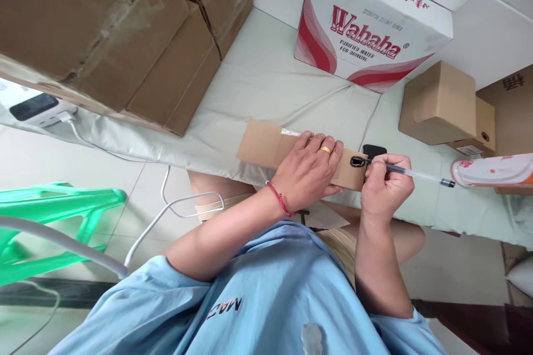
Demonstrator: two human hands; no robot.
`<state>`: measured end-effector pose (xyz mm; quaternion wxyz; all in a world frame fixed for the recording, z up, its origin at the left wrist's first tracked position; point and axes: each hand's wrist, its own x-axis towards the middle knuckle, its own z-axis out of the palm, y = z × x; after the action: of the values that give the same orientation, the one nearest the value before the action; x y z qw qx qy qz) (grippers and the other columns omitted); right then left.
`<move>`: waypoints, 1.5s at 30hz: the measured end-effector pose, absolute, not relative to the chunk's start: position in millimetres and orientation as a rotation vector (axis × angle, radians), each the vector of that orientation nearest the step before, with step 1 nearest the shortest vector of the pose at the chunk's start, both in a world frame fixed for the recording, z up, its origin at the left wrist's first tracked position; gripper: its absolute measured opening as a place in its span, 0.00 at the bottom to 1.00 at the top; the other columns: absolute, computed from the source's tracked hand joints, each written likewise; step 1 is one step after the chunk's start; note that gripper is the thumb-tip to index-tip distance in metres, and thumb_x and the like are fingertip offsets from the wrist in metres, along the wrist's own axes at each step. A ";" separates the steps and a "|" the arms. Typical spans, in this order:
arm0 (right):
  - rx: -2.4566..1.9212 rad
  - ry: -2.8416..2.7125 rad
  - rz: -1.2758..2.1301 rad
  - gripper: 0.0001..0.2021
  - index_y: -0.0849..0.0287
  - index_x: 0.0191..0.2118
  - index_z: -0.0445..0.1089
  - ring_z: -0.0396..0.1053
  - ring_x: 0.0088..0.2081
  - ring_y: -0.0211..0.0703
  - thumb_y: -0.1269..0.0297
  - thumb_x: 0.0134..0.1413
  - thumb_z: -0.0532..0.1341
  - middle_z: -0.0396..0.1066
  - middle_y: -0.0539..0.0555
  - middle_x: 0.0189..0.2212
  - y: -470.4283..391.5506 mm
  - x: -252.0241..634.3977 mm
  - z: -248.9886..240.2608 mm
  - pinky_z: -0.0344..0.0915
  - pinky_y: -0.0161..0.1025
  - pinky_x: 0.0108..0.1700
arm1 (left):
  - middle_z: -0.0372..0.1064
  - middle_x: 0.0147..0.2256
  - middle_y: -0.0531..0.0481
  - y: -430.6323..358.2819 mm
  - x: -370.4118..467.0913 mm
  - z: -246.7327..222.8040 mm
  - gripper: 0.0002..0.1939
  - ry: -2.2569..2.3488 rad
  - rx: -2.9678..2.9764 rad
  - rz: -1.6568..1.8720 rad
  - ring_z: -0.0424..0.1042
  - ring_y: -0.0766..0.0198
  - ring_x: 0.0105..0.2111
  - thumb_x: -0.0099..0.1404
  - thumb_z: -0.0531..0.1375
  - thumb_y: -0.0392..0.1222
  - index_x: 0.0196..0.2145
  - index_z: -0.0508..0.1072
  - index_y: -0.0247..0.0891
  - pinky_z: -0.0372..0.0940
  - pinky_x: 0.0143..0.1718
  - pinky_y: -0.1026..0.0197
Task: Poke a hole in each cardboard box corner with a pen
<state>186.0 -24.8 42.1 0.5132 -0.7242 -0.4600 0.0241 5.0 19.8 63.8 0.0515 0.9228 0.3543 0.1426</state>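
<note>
My left hand (313, 169), with a gold ring and a red string bracelet, lies across a long, narrow cardboard box (263, 146). Its fingers rest over the top and the thumb shows at the near edge, steadying the box. In my right hand (385, 186) is a clear-barrelled pen (418, 174), gripped between thumb and fingers. The pen's writing end meets a dark, ring-like mark or hole (357, 161) at the box's right end. Just behind that end lies a small black object (375, 150), partly hidden. A white label (290, 132) shows beside my left fingers.
Large brown cartons (166, 66) stand at the left. A Wahaha water carton (366, 39) is at the back, and smaller brown boxes (439, 102) sit to the right near a white-and-orange cylinder (491, 170). A white cable (164, 194) hangs over the table edge near a green stool (62, 199).
</note>
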 end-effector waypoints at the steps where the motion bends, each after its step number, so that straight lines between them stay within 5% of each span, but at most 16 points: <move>1: -1.733 -1.104 0.054 0.05 0.54 0.32 0.68 0.66 0.24 0.39 0.63 0.60 0.60 0.68 0.46 0.24 -25.0 187.0 41.9 0.63 0.38 0.32 | 0.71 0.61 0.27 19.8 4.9 63.6 0.47 1.077 2.806 0.436 0.70 0.38 0.60 0.67 0.71 0.63 0.67 0.66 0.22 0.56 0.67 0.42; 29: -1.761 -1.144 0.042 0.05 0.54 0.31 0.69 0.68 0.25 0.38 0.63 0.58 0.60 0.69 0.47 0.24 -32.0 195.0 45.7 0.64 0.38 0.33 | 0.70 0.62 0.26 19.8 5.5 62.1 0.46 1.065 2.789 0.433 0.68 0.38 0.62 0.69 0.70 0.61 0.69 0.65 0.21 0.55 0.69 0.41; 45: -1.744 -1.172 0.186 0.07 0.54 0.31 0.68 0.62 0.20 0.36 0.62 0.59 0.60 0.66 0.44 0.20 -36.8 187.8 51.0 0.59 0.36 0.25 | 0.71 0.61 0.27 19.1 5.1 63.0 0.46 1.065 2.794 0.428 0.69 0.38 0.62 0.69 0.71 0.61 0.68 0.65 0.20 0.55 0.68 0.41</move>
<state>187.8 -36.8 51.0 0.4936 -0.7190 -0.4832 0.0769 5.1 19.1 63.0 0.0604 0.9233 0.3519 0.1416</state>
